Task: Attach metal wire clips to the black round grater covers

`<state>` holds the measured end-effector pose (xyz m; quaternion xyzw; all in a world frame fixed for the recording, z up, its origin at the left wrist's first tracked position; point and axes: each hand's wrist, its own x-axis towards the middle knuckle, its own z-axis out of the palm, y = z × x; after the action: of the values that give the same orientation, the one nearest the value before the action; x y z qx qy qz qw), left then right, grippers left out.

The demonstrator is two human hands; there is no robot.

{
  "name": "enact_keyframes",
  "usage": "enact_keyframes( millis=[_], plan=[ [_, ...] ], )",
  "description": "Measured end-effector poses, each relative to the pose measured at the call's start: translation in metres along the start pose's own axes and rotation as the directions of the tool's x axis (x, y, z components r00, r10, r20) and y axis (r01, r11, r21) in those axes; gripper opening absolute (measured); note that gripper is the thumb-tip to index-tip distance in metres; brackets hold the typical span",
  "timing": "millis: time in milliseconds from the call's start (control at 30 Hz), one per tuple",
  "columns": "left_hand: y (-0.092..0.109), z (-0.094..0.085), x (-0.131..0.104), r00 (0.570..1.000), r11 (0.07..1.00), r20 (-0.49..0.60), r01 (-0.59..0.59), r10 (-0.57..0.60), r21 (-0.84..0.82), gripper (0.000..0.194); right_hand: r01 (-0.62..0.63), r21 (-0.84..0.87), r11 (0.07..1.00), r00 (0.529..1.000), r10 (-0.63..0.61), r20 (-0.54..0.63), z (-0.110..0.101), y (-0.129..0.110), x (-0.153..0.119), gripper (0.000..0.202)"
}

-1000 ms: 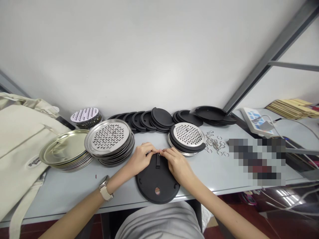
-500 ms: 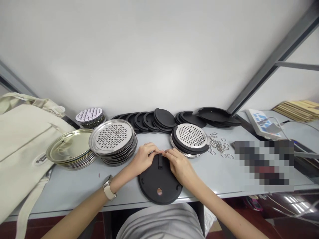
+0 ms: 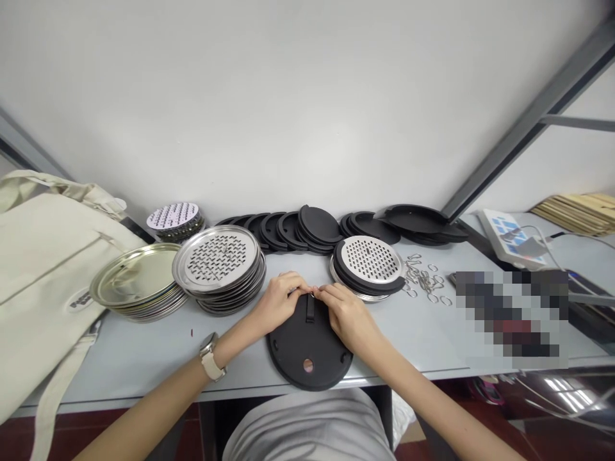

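A round black disc lies flat at the table's front edge, with a short strap near its far rim and one hole near its close rim. At the strap's far end, my left hand and my right hand meet, both closed in a pinch. A small metal ring shows partly between the fingertips; the rest of it is hidden. Just right of my right hand sits a perforated metal grater plate on black rings. Left of my left hand stands a stack of round metal grater plates.
Loose metal rings and hooks lie to the right. Black discs lean along the wall. Gold-coloured lids, small grater discs and a cream bag are on the left. A blurred patch covers the right side.
The view has shifted slightly. Both hands stay pinched together at the strap's end, and the black disc keeps its place.
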<state>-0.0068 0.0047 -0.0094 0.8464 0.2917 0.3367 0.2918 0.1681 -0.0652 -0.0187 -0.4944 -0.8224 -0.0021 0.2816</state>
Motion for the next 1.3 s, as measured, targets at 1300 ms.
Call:
enact_keyframes(
  millis=[1300],
  plan=[
    [0.007, -0.012, 0.001, 0.992, 0.999, 0.12, -0.04, 0.037, 0.024, 0.025, -0.028, 0.006, 1.0, 1.0, 0.028, 0.008, 0.001, 0.0, -0.004, 0.037]
  ],
)
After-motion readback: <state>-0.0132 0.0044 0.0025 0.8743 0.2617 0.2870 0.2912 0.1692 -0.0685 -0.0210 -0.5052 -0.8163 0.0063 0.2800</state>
